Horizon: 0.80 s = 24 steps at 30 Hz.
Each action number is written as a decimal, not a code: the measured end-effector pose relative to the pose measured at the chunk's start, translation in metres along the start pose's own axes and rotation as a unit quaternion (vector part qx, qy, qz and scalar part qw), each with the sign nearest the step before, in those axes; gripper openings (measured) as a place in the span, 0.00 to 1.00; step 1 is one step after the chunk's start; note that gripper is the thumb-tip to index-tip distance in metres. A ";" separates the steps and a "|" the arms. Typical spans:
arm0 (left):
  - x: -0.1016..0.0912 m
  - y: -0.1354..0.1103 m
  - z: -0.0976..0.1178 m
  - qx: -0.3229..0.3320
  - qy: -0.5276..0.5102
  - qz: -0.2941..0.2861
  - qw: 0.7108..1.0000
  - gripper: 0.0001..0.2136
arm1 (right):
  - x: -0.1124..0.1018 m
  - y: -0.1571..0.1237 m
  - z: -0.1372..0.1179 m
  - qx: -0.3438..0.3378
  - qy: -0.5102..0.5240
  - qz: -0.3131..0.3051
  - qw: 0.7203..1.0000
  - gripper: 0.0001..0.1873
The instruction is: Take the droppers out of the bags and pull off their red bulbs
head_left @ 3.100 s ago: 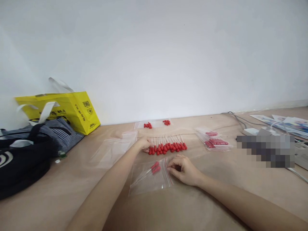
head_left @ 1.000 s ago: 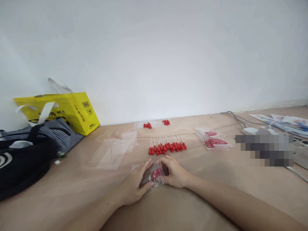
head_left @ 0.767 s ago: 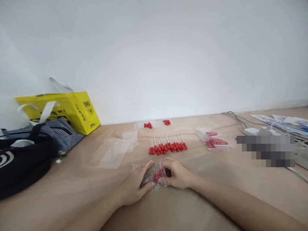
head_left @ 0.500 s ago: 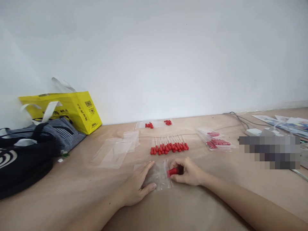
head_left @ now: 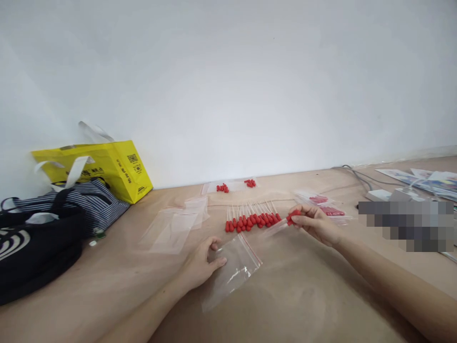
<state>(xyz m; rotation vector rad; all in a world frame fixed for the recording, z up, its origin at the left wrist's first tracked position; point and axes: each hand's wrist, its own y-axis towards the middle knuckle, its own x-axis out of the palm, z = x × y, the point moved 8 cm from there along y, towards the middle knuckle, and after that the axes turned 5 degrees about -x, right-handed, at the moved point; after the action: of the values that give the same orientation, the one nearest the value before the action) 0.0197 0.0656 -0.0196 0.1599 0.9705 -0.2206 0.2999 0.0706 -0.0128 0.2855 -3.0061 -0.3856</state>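
One brown table (head_left: 303,295) and one yellow bag (head_left: 123,169); two hands, the left hand (head_left: 200,264) with thumb and fingers apart at one clear zip bag (head_left: 233,271), its mouth facing upper right; roughly twenty red-bulbed droppers (head_left: 253,220) in one row beyond, stems pointing away; at least two held droppers (head_left: 294,215), pinched by the right hand (head_left: 318,225) right of that zip bag, long axis slanting down-left from the bulbs

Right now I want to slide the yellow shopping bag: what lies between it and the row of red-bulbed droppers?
In the head view, overlapping transparent zip bags lie between the shopping bag and the droppers.
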 end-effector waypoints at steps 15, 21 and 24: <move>-0.083 0.025 -0.085 -0.182 0.038 0.177 0.966 0.14 | 0.127 0.072 -0.012 -0.270 -0.529 -0.011 0.805 0.12; -0.098 0.019 -0.092 -0.227 0.209 0.255 0.916 0.17 | 0.138 0.076 0.006 -0.227 -0.567 -0.033 0.791 0.10; -0.082 0.018 -0.063 -0.116 0.260 0.220 0.933 0.17 | 0.139 0.072 0.009 -0.211 -0.576 -0.041 0.789 0.10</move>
<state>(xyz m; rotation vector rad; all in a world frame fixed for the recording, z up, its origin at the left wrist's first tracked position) -0.0709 0.1074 0.0145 0.2194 1.4485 0.3691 0.1502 0.1135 0.0073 0.1534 -3.8221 -1.7909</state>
